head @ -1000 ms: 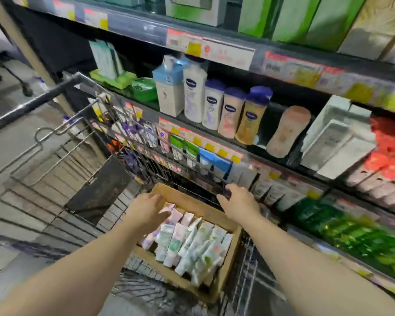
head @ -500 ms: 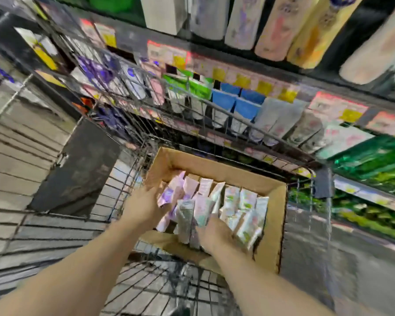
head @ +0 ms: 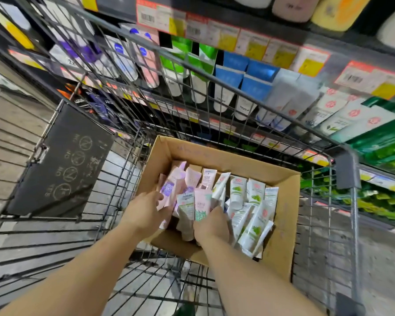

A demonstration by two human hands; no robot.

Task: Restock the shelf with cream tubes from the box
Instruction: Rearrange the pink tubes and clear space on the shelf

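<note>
Both hands are down in the box (head: 281, 215), left hand (head: 144, 213) fingers curled around pinkish cream tubes (head: 176, 188), right hand (head: 211, 226) fingers buried among loose ones (can't tell the grip), so neighbours probably snag and spill out.

Bright, even light from overhead falls on the box (head: 217, 156), with only soft shadows inside it. The wide lens bends the cart (head: 346, 156) wires and shelf (head: 328, 42) edges outward. Corners are smeared and blurred; the centre stays fairly sharp.
</note>
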